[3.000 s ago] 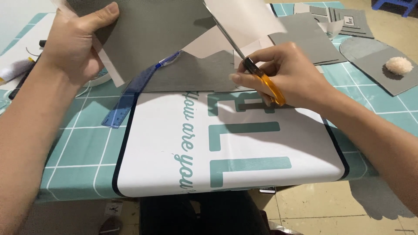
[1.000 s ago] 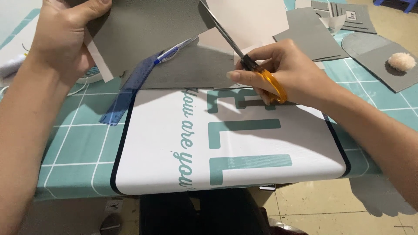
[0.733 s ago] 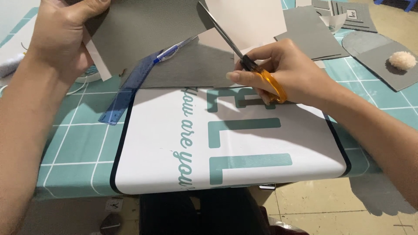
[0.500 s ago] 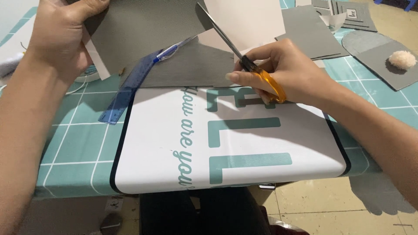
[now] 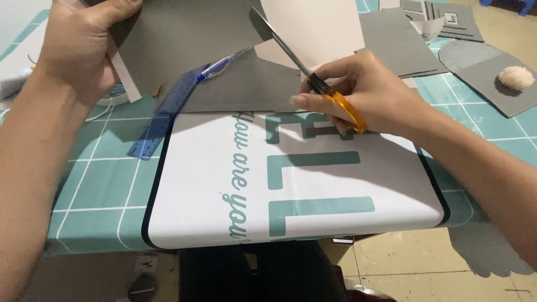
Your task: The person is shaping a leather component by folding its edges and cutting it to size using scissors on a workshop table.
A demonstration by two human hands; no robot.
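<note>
Head view, looking down over my own two hands at the counter (image 5: 84, 184), which is covered with a teal cutting mat ruled in white squares. My left hand (image 5: 84, 47) is closed on the upper left edge of a grey sheet of card (image 5: 184, 39), thumb on top and fingers curled behind, holding it lifted off the mat. My right hand (image 5: 358, 89) is wrapped around the orange handles of a pair of scissors (image 5: 305, 70), fingers through the loops and closed tight. The blades point up and to the left, and their tip reaches the right edge of the grey sheet, where the grey meets a paler, cream-coloured sheet (image 5: 319, 28). The blades look nearly closed, though I cannot tell how far the cut has gone.

Under the raised card, a blue transparent ruler (image 5: 162, 120) lies slanted on the mat, and a blue pen (image 5: 224, 64) rests just above it, partly tucked beneath the grey sheet. A large white mat with a black border and teal lettering (image 5: 291, 190) lies flat in front of me, its near edge hanging over the counter's edge. My right wrist hovers above its upper part.

At the far right, a stack of grey card pieces (image 5: 397, 39) sits well apart from the scissors, and a small cream pompom (image 5: 516, 77) rests on a rounded grey piece (image 5: 475, 61).
</note>
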